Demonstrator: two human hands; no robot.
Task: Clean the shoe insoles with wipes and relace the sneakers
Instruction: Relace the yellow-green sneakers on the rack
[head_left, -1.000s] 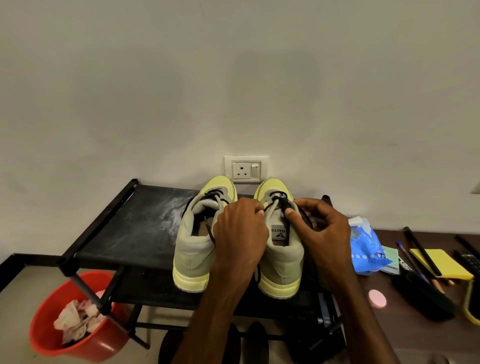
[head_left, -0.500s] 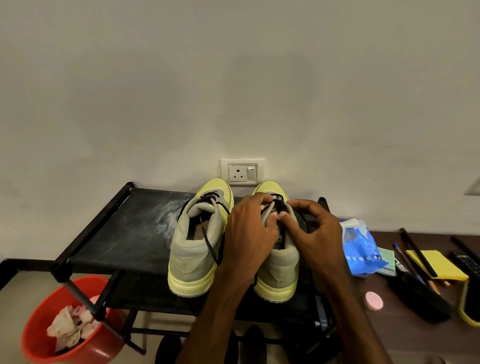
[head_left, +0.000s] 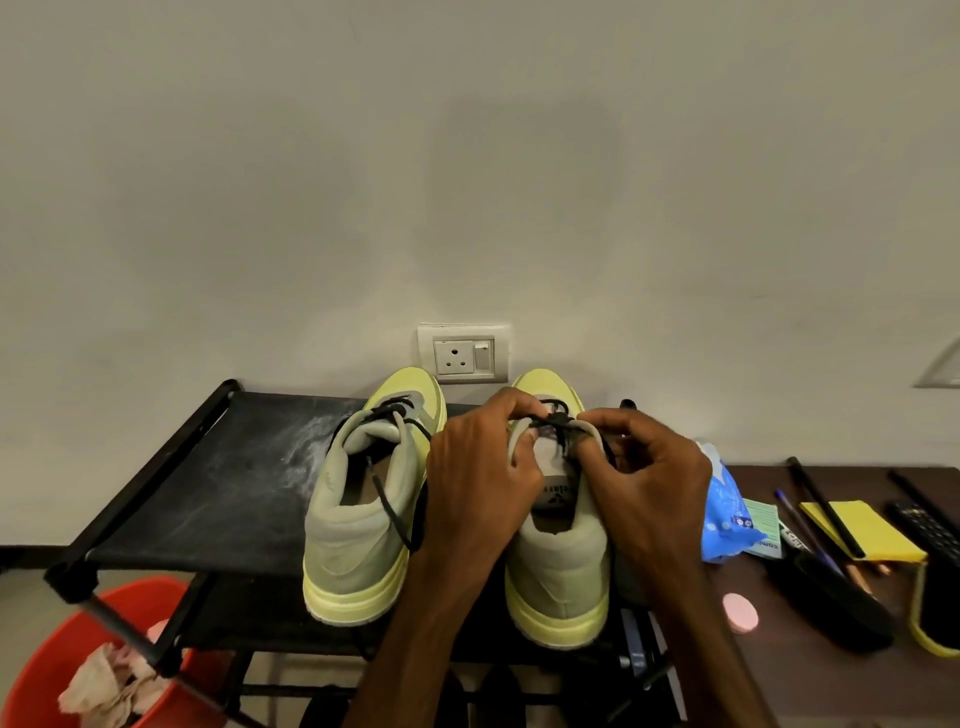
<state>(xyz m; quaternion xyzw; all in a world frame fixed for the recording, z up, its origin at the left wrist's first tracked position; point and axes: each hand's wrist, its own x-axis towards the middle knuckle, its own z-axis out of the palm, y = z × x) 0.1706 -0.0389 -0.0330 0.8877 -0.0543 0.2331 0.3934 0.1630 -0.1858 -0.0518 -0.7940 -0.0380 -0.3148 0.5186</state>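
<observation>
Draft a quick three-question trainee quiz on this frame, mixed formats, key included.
1. True or false: the left hand and right hand both pinch the black lace of the sneaker nearer the blue wipes pack.
2. The bucket holding crumpled wipes is: A blue, B red, C green.
3. Fill in: the other sneaker has its lace end lying ___ (knotted/loose).
Key: 1 true; 2 B; 3 loose.

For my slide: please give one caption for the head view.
Left hand and right hand pinch the lace of the right sneaker.
</observation>
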